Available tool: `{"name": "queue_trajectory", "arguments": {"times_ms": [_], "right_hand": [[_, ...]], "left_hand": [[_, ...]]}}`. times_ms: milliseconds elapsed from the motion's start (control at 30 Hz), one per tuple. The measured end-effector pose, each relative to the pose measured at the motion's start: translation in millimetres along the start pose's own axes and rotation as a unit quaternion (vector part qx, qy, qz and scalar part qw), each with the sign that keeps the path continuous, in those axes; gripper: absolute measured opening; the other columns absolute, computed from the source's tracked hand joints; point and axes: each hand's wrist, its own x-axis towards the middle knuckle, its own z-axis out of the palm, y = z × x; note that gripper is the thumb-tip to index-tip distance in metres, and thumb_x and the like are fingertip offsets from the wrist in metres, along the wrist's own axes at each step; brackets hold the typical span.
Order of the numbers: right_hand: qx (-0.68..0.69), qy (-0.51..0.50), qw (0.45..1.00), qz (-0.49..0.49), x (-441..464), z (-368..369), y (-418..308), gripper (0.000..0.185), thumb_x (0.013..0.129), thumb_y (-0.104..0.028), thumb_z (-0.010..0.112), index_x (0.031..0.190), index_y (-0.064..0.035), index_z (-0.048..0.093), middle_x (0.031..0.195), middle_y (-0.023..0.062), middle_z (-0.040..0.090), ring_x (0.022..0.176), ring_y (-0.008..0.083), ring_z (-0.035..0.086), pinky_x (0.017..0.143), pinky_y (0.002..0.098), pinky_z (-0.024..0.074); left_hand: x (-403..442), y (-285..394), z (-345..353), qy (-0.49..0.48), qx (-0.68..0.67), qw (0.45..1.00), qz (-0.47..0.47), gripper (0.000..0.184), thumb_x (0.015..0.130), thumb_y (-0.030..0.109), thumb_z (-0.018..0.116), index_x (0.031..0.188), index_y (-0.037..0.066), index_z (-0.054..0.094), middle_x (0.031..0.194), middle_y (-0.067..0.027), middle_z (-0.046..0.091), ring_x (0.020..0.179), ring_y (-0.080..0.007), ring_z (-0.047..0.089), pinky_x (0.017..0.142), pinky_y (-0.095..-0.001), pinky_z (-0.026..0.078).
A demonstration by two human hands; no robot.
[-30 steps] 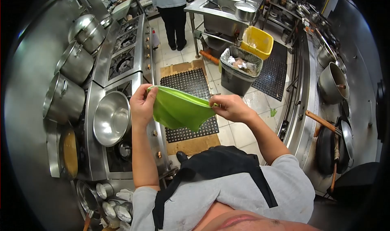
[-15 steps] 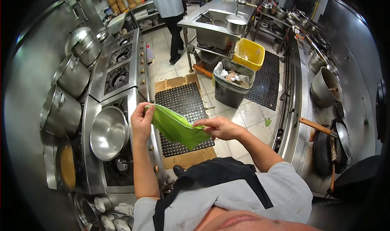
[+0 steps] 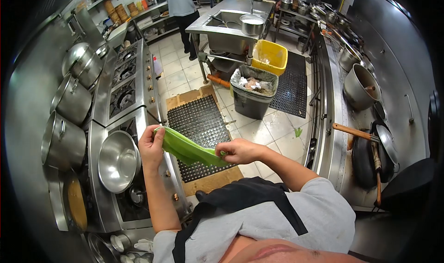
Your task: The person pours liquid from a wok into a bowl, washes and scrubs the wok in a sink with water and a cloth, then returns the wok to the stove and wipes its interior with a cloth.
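A bright green cloth (image 3: 188,148) with a pale edge is stretched between my two hands, above the floor mat. My left hand (image 3: 151,143) pinches its upper left corner between thumb and fingers. At the lower right end, my right hand (image 3: 238,150) has its fingers closed on the fabric. The cloth hangs in a narrow, slightly folded band, and its underside is hidden. Left of my left hand, a steel bowl (image 3: 119,162) rests on the stove.
Large steel pots (image 3: 64,140) line the stove (image 3: 145,85) at left. A black trash bin (image 3: 252,103) and yellow bin (image 3: 270,55) stand ahead by the sink table (image 3: 226,9). Woks (image 3: 365,163) sit at right. Another person (image 3: 178,9) stands at the back.
My right hand has shifted slightly left and its fingers have curled in. The cloth has gone from a wider, fuller shape to a narrower band. The view has turned a little.
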Motion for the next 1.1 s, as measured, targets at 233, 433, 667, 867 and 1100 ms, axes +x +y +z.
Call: {"name": "queue_trajectory", "arguments": {"times_ms": [233,433,667,867,1100], "right_hand": [[0.016,-0.004,1.0,0.013,0.3,1.9,-3.1,0.022,0.083,-0.013,0.056,0.104,-0.0131,0.063,0.081,0.0122,0.066,0.079,0.0296,0.066,0.071,0.0431,0.0496],[-0.021,-0.022,0.999,0.018,1.6,14.5,7.4,0.019,0.083,-0.016,0.059,0.101,-0.0137,0.066,0.081,0.0111,0.066,0.077,0.0283,0.064,0.07,0.0416,0.0485],[0.064,-0.038,0.997,0.004,-5.7,26.4,6.8,0.018,0.081,-0.023,0.068,0.09,-0.008,0.064,0.077,0.0082,0.065,0.074,0.0237,0.062,0.071,0.0382,0.0486],[-0.038,0.209,0.977,-0.002,-7.3,18.7,13.8,0.014,0.083,-0.019,0.065,0.087,-0.0068,0.06,0.074,0.0146,0.064,0.068,0.0344,0.063,0.062,0.0425,0.05],[-0.065,0.311,0.946,-0.056,8.5,-7.7,21.1,0.027,0.082,-0.004,0.063,0.108,-0.0081,0.061,0.089,0.0161,0.066,0.078,0.0329,0.066,0.07,0.0402,0.053]], "left_hand": [[-2.4,1.7,-5.1,0.018,0.004,1.0,0.003,0.015,0.097,0.017,0.066,0.1,0.002,0.065,0.083,0.0024,0.064,0.073,-0.0041,0.055,0.066,-0.0192,0.044],[-10.3,2.2,3.6,-0.001,0.021,1.0,0.006,0.016,0.097,0.016,0.066,0.101,0.001,0.065,0.083,0.0022,0.063,0.075,-0.0044,0.055,0.068,-0.0192,0.043],[-9.7,-3.6,-3.8,0.006,0.027,1.0,-0.003,0.018,0.097,0.018,0.065,0.101,0.001,0.065,0.083,0.0026,0.062,0.075,-0.004,0.054,0.068,-0.0191,0.042],[-16.9,-7.8,-18.7,0.03,0.026,0.999,-0.003,0.018,0.098,0.018,0.065,0.1,0.001,0.065,0.083,0.0033,0.062,0.074,-0.0035,0.053,0.067,-0.0188,0.041],[-21.3,18.5,-5.1,0.024,0.021,0.999,0.02,0.017,0.096,0.017,0.066,0.1,0.0,0.064,0.082,0.0046,0.06,0.074,-0.0024,0.05,0.065,-0.0184,0.04]]}}
